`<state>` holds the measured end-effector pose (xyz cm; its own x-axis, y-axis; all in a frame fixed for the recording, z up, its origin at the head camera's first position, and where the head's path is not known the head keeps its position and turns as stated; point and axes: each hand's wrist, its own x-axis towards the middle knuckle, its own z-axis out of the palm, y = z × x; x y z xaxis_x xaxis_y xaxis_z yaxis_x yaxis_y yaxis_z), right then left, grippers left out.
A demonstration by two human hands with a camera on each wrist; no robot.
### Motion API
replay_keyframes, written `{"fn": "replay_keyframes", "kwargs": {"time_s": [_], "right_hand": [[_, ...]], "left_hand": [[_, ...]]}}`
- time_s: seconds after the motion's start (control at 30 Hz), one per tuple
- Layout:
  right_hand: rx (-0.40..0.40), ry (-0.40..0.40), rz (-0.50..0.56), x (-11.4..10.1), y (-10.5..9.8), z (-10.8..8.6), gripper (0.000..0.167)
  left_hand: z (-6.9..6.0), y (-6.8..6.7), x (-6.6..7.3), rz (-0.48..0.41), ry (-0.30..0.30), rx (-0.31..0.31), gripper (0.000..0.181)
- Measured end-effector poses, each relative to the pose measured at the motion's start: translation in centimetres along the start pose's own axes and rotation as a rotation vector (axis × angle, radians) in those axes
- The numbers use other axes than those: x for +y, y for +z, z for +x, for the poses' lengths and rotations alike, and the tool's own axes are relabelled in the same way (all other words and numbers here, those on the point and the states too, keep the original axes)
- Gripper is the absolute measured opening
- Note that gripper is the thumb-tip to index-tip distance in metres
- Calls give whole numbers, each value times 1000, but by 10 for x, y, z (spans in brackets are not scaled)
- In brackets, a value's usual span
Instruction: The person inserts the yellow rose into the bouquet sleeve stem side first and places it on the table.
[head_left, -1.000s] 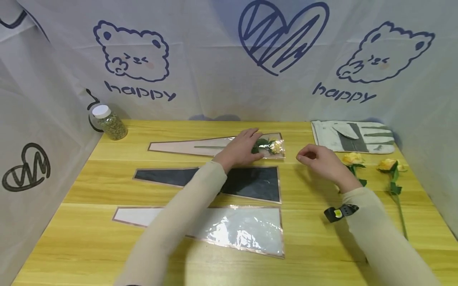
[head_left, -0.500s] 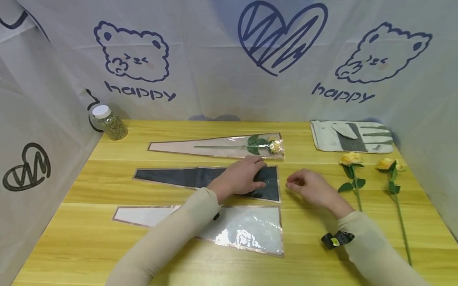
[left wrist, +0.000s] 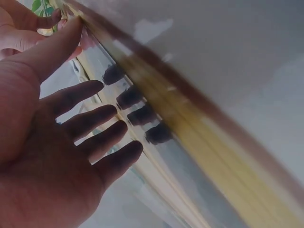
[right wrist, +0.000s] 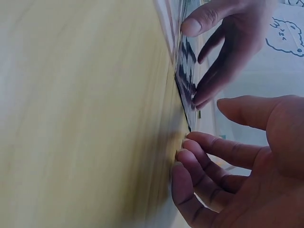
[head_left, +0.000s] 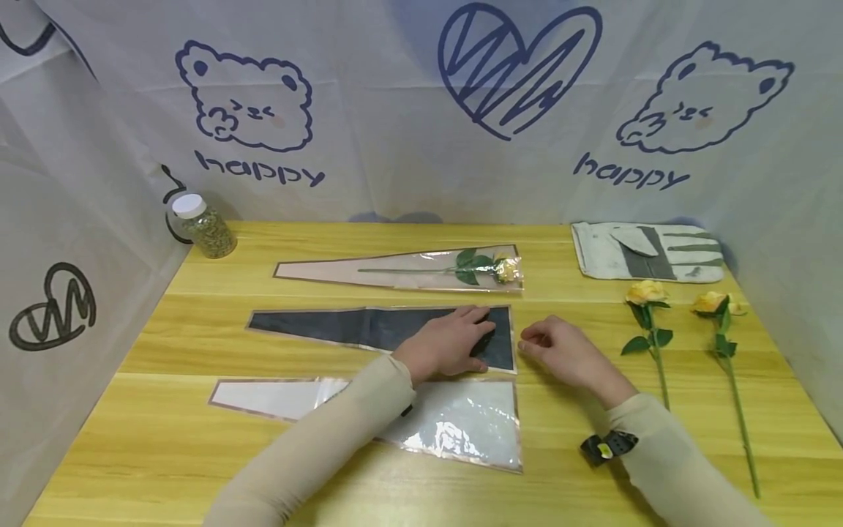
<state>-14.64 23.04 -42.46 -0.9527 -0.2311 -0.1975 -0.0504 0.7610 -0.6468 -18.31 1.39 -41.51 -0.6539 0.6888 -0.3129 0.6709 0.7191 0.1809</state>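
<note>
My left hand [head_left: 448, 342] is over the wide end of a black flower sleeve [head_left: 316, 325], palm down. In the left wrist view its fingers [left wrist: 102, 118] are spread, with a small gap between the fingertips and the glossy film. Beside the sleeve's right edge is my right hand [head_left: 563, 351]. Its fingers [right wrist: 232, 152] bend loosely at the table, the thumb stands apart, and nothing is held. Farther back lies a pale pink sleeve [head_left: 316, 270] with a yellow rose [head_left: 506, 269] inside. Nearer lies a white sleeve [head_left: 461, 417], partly covered by the left arm.
Two loose yellow roses, one [head_left: 647, 294] nearer the right hand and another [head_left: 714, 304] beyond it, lie on the right. A work glove [head_left: 648, 252] lies behind them. At the back left stands a jar [head_left: 209, 230] with a white lid. Cloth walls [head_left: 388, 132] enclose the table.
My left hand has left the pink sleeve and come nearer, over the black one. The right hand has also moved nearer and left, to the black sleeve's edge.
</note>
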Motion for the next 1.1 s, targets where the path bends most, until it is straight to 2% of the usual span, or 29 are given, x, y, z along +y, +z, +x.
{"fn": "replay_keyframes", "kwargs": {"time_s": [0.17, 0.5, 0.77, 0.97, 1.1], "right_hand": [[-11, 28, 26, -2, 3, 2, 36], [-32, 125, 97, -8, 6, 5, 35], [-24, 125, 121, -13, 7, 6, 42], [-38, 164, 169, -12, 7, 7, 39], [-48, 160, 193, -12, 7, 7, 38]], "left_hand": [[1, 1, 3, -14, -24, -32, 73], [7, 4, 2, 16, -23, -25, 72], [9, 4, 1, 28, -27, -19, 74], [10, 4, 3, 38, -36, -27, 75], [10, 4, 4, 57, -39, -21, 76]]}}
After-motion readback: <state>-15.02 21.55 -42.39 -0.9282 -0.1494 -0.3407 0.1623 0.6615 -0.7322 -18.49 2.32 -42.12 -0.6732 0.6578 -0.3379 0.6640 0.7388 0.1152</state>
